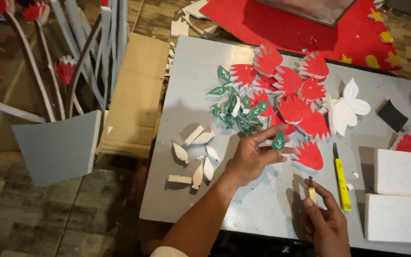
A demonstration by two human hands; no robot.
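A grey counter [186,95] fills the middle of the view, its surface dull and lightly scuffed; beneath and around it lies a wooden floor [34,223] of short dark planks, worn and patchy. To the left a flat cardboard sheet [136,100] leans against the counter's edge; beside it a grey board [55,147] lies on the floor. At the top a red mat [281,24] dotted with yellow shapes spreads over the floor; the light is warm and dim, throwing soft shadows leftward across the counter.
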